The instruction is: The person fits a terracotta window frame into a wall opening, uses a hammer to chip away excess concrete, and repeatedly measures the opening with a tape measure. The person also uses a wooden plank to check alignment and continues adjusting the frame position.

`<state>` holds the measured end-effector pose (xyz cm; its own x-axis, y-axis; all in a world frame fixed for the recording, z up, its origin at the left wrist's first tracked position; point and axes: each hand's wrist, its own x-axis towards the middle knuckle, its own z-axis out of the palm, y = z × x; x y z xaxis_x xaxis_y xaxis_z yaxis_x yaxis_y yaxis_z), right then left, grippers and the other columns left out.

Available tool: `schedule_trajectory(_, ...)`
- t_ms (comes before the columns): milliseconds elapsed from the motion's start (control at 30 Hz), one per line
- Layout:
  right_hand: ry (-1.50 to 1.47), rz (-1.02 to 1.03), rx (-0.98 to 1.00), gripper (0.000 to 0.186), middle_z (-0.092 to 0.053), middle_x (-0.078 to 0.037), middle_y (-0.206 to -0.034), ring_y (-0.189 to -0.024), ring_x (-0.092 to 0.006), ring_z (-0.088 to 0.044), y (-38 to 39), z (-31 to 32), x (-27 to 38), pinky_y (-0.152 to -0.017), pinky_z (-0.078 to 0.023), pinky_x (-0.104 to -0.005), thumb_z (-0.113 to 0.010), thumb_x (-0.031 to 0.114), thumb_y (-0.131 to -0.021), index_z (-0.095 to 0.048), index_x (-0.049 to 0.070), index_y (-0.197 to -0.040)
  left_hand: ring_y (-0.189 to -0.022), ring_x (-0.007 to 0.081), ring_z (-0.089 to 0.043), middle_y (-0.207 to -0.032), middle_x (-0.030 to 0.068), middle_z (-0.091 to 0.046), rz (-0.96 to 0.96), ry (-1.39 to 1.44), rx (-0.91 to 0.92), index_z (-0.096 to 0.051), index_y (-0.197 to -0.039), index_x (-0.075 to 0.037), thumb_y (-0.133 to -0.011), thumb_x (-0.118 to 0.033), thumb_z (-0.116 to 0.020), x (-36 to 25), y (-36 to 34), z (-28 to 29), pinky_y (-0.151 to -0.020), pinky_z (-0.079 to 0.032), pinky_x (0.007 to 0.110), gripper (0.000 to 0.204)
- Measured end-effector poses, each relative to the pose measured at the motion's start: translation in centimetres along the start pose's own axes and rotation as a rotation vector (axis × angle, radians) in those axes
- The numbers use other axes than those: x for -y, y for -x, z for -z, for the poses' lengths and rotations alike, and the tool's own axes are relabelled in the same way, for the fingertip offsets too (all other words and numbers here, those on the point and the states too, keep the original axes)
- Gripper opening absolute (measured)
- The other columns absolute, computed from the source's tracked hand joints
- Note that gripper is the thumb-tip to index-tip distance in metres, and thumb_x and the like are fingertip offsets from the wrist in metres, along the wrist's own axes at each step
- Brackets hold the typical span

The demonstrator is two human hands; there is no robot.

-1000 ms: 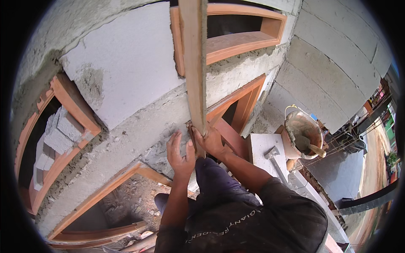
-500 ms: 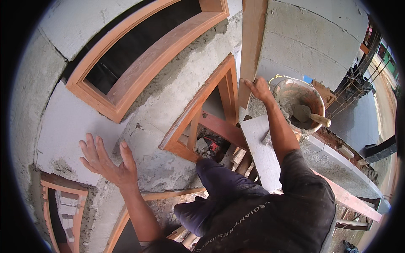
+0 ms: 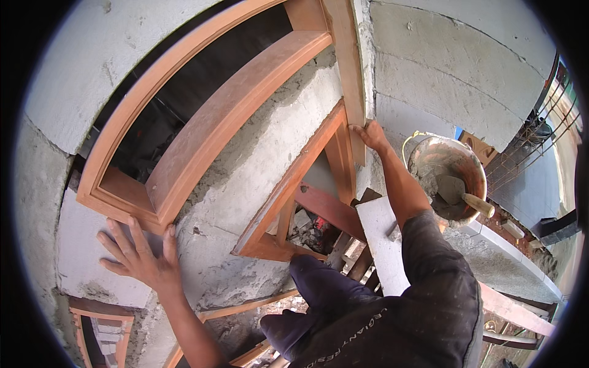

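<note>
At the lower left you have a small orange window frame (image 3: 124,343), with pale block pieces (image 3: 109,336) stacked in its opening. Above it a pale panel (image 3: 76,245) is set in the wall, streaked with mortar near its lower edge.

Your left hand (image 3: 140,257) lies over that panel, fingers spread and grasping nothing, their tips at the bottom corner of the large orange frame (image 3: 245,113); how hard they press, you cannot tell from here. That frame curves up and to the right around a dark opening. Rough grey wall (image 3: 227,190) separates it from a lower orange frame (image 3: 288,181), through which a reddish plank (image 3: 331,210) shows.

Next comes the wooden board (image 3: 346,67), running down from the top edge, its lower end beside the lower frame. Your right hand (image 3: 373,136) grips it near that end, thumb across its face and fingers at its right edge, partly hidden.

Below your right forearm rests a white block (image 3: 381,242). Just right of the forearm is a mortar-smeared bucket (image 3: 475,161), with a trowel (image 3: 477,203) lying in it, handle over the rim. Thin steel bars (image 3: 552,122) stand at the far right.
</note>
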<state>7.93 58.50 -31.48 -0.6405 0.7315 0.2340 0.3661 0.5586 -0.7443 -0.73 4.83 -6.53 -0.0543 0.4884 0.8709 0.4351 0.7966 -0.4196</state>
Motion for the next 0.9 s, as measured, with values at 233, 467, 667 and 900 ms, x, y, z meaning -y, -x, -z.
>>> schedule_trajectory(233, -0.092, 0.046, 0.034, 0.049, -0.066, -0.025, -0.085, -0.083, -0.0373, -0.066, 0.1, 0.0, -0.6, -0.074, -0.05, -0.0427, -0.067, 0.044, -0.082, -0.066, -0.002, -0.097, -0.14, 0.0315, -0.026, -0.146, 0.0071, -0.04, -0.02, 0.039, -0.024, -0.047, -0.137, -0.012, -0.081, -0.043, -0.069, -0.3, 0.0, 0.2, -0.112, -0.002, 0.053, 0.068)
schedule_trajectory(467, -0.042, 0.02, 0.048, 0.048, -0.066, -0.024, -0.08, -0.078, -0.0359, -0.066, 0.6, 1.1, 0.8, -0.07, -0.05, -0.0416, -0.067, 0.043, -0.083, -0.067, -0.002, -0.096, -0.139, 0.032, -0.028, -0.145, 0.008, -0.042, -0.049, 0.064, -0.024, -0.048, -0.136, -0.01, -0.08, -0.043, -0.07, -0.1, -0.2, 0.1, -0.111, -0.003, 0.053, 0.068)
schedule_trajectory(667, -0.122, -0.038, 0.025, 0.049, -0.067, -0.023, -0.077, -0.074, -0.0328, -0.066, 0.4, 0.1, 0.0, -0.069, -0.05, -0.0402, -0.068, 0.046, -0.082, -0.068, -0.002, -0.095, -0.139, 0.0315, -0.029, -0.144, 0.0078, -0.043, -0.044, 0.036, -0.017, -0.048, -0.136, -0.01, -0.08, -0.044, -0.069, 0.1, 0.1, -0.1, -0.112, -0.004, 0.051, 0.069)
schedule_trajectory(900, -0.152, -0.088, 0.04, 0.051, -0.067, -0.021, -0.079, -0.076, -0.0287, -0.067, 0.6, 0.0, 0.6, -0.071, -0.05, -0.0386, -0.068, 0.046, -0.082, -0.067, -0.003, -0.098, -0.139, 0.0303, -0.029, -0.144, 0.006, -0.043, -0.063, 0.026, -0.035, -0.047, -0.137, -0.011, -0.081, -0.046, -0.067, 0.5, 0.3, -0.2, -0.113, -0.002, 0.05, 0.069)
